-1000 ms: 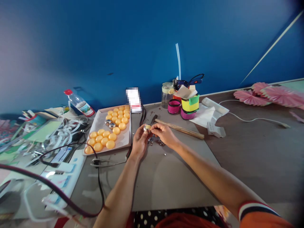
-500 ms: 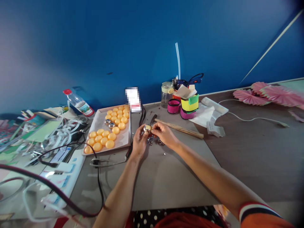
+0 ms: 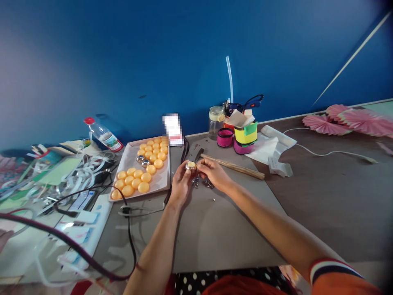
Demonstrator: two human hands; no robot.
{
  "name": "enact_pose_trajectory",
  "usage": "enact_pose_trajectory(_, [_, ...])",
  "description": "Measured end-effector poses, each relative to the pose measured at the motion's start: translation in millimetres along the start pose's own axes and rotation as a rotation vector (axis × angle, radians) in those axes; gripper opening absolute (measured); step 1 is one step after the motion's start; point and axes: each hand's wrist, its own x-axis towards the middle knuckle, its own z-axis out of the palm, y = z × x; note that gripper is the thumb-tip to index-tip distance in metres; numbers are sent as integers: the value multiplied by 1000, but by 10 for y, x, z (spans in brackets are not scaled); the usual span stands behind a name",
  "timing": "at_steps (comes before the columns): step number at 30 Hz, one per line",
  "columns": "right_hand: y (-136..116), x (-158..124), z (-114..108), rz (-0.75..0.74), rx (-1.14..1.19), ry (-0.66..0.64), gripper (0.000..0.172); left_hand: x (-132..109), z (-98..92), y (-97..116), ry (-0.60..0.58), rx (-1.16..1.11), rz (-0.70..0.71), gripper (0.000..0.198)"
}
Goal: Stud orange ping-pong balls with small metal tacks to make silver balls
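My left hand is closed around a yellow ball partly covered in shiny silver bits, and holds it just above the table. From the other side, my right hand has its fingertips pinched together at the ball's edge. Whatever sits in that pinch is too small to make out. Loose silver pieces lie on the table below my right fingers, beside a second small cluster. To the left, a shallow white box contains several plain orange-yellow balls and two silver-covered ones.
Behind my hands lies a wooden stick with a dark head. A glass jar and colourful felt containers stand by the wall. Cables, a power strip and a bottle crowd the left. Pink paper fans lie far right.
The view has shifted slightly. Both hands stay at the ball, and my right fingertips have moved only a little against it. A blurred, hand-like shape now shows at the far left edge.
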Motion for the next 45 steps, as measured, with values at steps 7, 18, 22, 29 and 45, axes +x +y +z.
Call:
enact_pose_trajectory(7, [57, -6, -225, -312, -840, -28, 25, 38, -12, 90, 10, -177, -89, 42])
enact_pose_trajectory(18, [144, -16, -117, -291, -1183, -144, 18, 29, -36, 74, -43, -170, -109, 42])
enact_pose_trajectory(22, [97, -26, -126, -359, -940, -33, 16, 41, -61, 71, -40, -159, -120, 40])
enact_pose_trajectory(29, [92, 9, -136, -215, -607, 10, 13, 52, -70, 54, -17, -170, -129, 37])
enact_pose_trajectory(45, [-43, -9, -68, -85, 41, -3, 12, 56, -49, 34, -61, -176, -104, 35])
